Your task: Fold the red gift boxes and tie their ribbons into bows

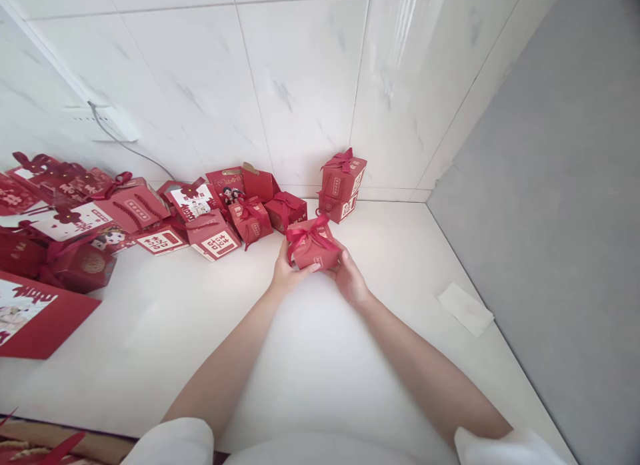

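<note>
Between my two hands is a red gift box (316,253) with a pinkish-red ribbon bow tied on top. My left hand (289,271) grips its left side, thumb along the front face. On the right side, my right hand (350,276) is closed around the box's edge, with some fingers hidden beneath it. Just behind, to the right, two similar red boxes (339,190) are stacked against the wall, the upper one topped by a bow. A small dark-red box (287,210) with a ribbon sits close behind my left hand.
Many red gift boxes and bags crowd the left side of the white tabletop (320,371), including a large red box (60,321). A folded white paper (466,309) lies at the right. Behind are a tiled wall, a socket (103,125) with a cable, and a grey panel (560,218).
</note>
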`<state>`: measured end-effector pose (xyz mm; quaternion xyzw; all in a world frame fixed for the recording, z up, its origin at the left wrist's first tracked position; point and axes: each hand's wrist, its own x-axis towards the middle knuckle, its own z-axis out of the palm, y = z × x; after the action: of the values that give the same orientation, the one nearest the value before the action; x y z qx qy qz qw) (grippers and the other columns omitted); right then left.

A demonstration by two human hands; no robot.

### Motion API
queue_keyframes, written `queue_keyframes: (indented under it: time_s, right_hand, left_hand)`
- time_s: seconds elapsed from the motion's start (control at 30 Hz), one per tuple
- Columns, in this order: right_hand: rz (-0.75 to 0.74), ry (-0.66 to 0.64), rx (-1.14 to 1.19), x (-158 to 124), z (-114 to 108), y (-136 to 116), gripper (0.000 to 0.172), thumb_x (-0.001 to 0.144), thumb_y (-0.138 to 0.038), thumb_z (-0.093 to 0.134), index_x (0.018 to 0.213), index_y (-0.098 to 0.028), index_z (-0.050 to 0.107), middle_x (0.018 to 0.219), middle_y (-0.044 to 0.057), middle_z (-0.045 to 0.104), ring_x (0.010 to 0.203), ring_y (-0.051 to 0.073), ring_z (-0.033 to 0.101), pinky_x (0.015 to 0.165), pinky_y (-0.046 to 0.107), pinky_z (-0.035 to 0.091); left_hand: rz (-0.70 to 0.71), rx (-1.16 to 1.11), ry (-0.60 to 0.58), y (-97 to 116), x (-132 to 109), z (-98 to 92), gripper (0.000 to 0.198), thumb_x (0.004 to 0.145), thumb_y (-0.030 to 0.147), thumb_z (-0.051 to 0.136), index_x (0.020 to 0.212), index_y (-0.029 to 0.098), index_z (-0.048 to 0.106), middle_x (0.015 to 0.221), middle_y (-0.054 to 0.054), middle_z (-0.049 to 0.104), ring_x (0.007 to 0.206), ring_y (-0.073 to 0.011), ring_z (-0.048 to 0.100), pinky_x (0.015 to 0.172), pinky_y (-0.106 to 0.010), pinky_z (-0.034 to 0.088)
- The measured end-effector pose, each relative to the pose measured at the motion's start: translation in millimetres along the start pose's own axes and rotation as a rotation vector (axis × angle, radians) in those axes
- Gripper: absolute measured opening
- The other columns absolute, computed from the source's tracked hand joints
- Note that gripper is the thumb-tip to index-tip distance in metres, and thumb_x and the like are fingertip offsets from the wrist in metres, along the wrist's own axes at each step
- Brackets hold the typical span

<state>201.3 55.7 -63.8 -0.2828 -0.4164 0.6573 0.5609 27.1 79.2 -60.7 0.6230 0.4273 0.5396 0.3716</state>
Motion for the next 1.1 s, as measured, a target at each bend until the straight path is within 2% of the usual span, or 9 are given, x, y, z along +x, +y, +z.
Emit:
queue_keyframes:
  time_s: [0.1, 0.17, 0.23, 0.3, 0.4, 0.53, 0.93, 1.1]
  right_hand:
    - [-0.112, 0.056, -0.081, 3, -3, 3, 0.063, 0.09, -0.057, 0.054, 0.145, -0.031, 0.04, 0.159, 0.001, 0.033, 0.147, 0.023, 0.029, 0.117, 0.045, 0.031]
    - [-0.139, 0.038, -0.134, 4, -3, 4, 0.068, 0.087, -0.05, 0.062, 0.148, -0.032, 0.036, 0.159, 0.001, 0.034, 0.146, 0.022, 0.032, 0.12, 0.042, 0.027]
    - [-0.115, -0.002, -0.139, 5, -3, 3, 0.074, 0.086, -0.046, 0.065, 0.15, -0.034, 0.031, 0.158, 0.001, 0.035, 0.143, 0.023, 0.038, 0.118, 0.043, 0.031]
    - [-0.094, -0.021, -0.119, 5, -3, 0, 0.074, 0.087, -0.045, 0.064, 0.151, -0.034, 0.029, 0.158, 0.001, 0.036, 0.141, 0.024, 0.041, 0.116, 0.045, 0.034]
    - [-0.077, -0.041, -0.096, 5, -4, -3, 0.071, 0.089, -0.044, 0.061, 0.151, -0.034, 0.03, 0.157, 0.001, 0.037, 0.143, 0.025, 0.038, 0.117, 0.045, 0.033]
    - [-0.022, -0.059, -0.073, 6, -9, -3, 0.07, 0.089, -0.045, 0.059, 0.151, -0.038, 0.029, 0.16, -0.002, 0.031, 0.143, 0.025, 0.037, 0.116, 0.047, 0.032]
    - [-0.006, 0.011, -0.101, 3, -2, -6, 0.069, 0.086, -0.051, 0.062, 0.147, -0.037, 0.037, 0.154, 0.003, 0.041, 0.142, 0.027, 0.037, 0.114, 0.048, 0.034]
    - [-0.016, 0.024, -0.108, 3, -1, -6, 0.066, 0.084, -0.054, 0.063, 0.144, -0.037, 0.04, 0.151, 0.003, 0.044, 0.138, 0.028, 0.043, 0.113, 0.049, 0.035]
  left_hand:
    - [-0.1, -0.117, -0.021, -8, 6, 5.5, 0.076, 0.072, 0.048, 0.077, 0.135, 0.019, 0.048, 0.134, -0.015, 0.059, 0.125, -0.0331, 0.056, 0.104, -0.049, 0.047]
    - [-0.098, -0.133, -0.076, -7, 4, 4.2, 0.065, 0.079, 0.049, 0.07, 0.133, 0.019, 0.051, 0.135, -0.013, 0.06, 0.125, -0.0321, 0.056, 0.104, -0.047, 0.048]
    - [-0.09, -0.126, -0.13, -3, 1, 0.6, 0.06, 0.085, 0.05, 0.062, 0.136, 0.02, 0.051, 0.14, -0.011, 0.056, 0.128, -0.0315, 0.054, 0.104, -0.045, 0.047]
    - [-0.082, -0.123, -0.17, 0, -1, -3.1, 0.06, 0.09, 0.052, 0.055, 0.141, 0.022, 0.048, 0.145, -0.009, 0.052, 0.132, -0.031, 0.05, 0.107, -0.044, 0.045]
    - [-0.061, -0.113, -0.201, 1, -1, -6.4, 0.06, 0.093, 0.053, 0.049, 0.146, 0.024, 0.044, 0.151, -0.007, 0.046, 0.139, -0.0296, 0.042, 0.114, -0.044, 0.037]
    - [-0.084, -0.095, -0.154, -4, 3, -7.1, 0.063, 0.094, 0.057, 0.044, 0.148, 0.023, 0.041, 0.153, -0.006, 0.044, 0.145, -0.0288, 0.034, 0.12, -0.045, 0.029]
    - [-0.141, -0.086, -0.102, 0, 2, -7.0, 0.066, 0.093, 0.06, 0.043, 0.148, 0.024, 0.041, 0.155, -0.005, 0.041, 0.148, -0.0274, 0.028, 0.122, -0.044, 0.025]
    - [-0.109, -0.117, -0.115, -2, 1, -7.1, 0.064, 0.094, 0.059, 0.041, 0.148, 0.025, 0.041, 0.156, -0.006, 0.04, 0.147, -0.0286, 0.03, 0.121, -0.044, 0.026]
